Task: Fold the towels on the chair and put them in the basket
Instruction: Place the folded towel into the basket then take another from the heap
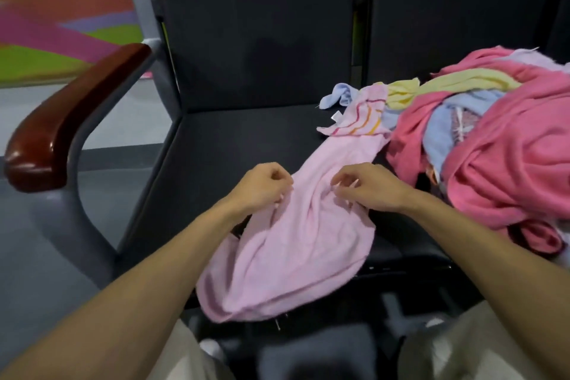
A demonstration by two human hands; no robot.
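Note:
A light pink towel [296, 244] lies bunched lengthwise across the black chair seat [216, 145], its near end hanging over the front edge and its striped far end reaching the pile. My left hand [262, 185] pinches the towel's left side with curled fingers. My right hand [367, 187] pinches its right side a short way off. A heap of unfolded towels [493, 145], hot pink, yellow and light blue, covers the seat to the right. No basket is in view.
A brown wooden armrest [64, 114] on a grey frame stands at the left. The black backrest [256, 28] rises behind the seat, with a second black seat back at the right. Grey floor and a colourful wall lie to the left. My knees show at the bottom.

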